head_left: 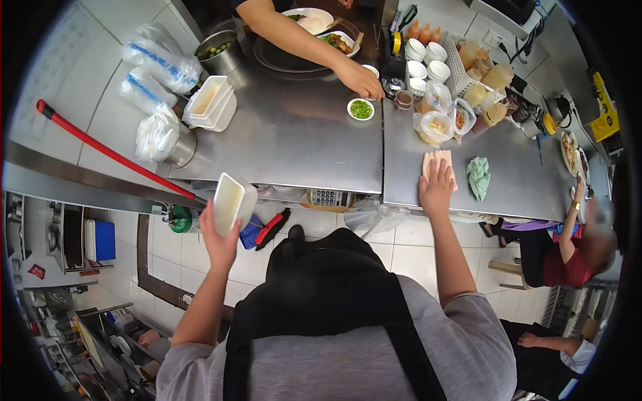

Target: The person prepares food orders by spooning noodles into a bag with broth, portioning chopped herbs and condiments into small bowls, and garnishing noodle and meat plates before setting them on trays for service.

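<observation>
Currently, left hand (219,234) clamped on a tilted white container (235,202) by the near edge of the steel counter (287,150), right hand (437,185) flat on a pink cloth (437,154), green cloth (478,178) farther right.

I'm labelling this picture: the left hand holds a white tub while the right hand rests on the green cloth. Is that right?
Not quite: in the head view, the right hand rests on the pink cloth, not the green cloth. The left hand does hold a white tub.
</observation>
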A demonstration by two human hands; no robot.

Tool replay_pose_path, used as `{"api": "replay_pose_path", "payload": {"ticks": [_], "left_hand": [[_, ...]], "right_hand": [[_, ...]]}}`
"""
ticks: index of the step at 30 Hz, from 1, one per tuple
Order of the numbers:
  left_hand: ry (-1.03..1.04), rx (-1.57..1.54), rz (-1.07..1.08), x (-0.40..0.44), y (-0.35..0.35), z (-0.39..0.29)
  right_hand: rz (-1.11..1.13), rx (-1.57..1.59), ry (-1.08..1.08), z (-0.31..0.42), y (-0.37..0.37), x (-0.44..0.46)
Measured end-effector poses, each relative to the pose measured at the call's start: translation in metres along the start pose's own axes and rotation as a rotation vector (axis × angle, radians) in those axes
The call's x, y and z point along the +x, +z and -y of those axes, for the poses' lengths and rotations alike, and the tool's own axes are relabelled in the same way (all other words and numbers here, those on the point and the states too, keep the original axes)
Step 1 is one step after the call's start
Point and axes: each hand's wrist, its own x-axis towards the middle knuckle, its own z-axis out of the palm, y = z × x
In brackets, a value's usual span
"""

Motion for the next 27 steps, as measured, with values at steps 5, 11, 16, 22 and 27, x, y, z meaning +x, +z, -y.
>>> {"api": "replay_pose_path", "payload": {"ticks": [5,11,16,22,27], "left_hand": [[-0.007,-0.02,0.033,0.036,0.011,-0.008],[0.229,0.103,0.032,0.105,0.033,-0.022],[0.25,0.136,-0.224,0.193,0.017,-0.012],[-0.024,0.517,-0.073,0.312,0.016,0.014],[0.033,0.716,0.109,0.341,0.03,0.04]], "right_hand": [[-0.074,0.073,-0.257,0.117,0.02,0.014],[0.759,1.266,-0.564,0.271,0.018,-0.033],[0.768,1.227,-0.297,0.224,-0.034,0.018],[0.129,0.792,0.066,0.15,-0.077,0.031],[-0.122,0.289,0.118,0.122,-0.061,0.012]]}}
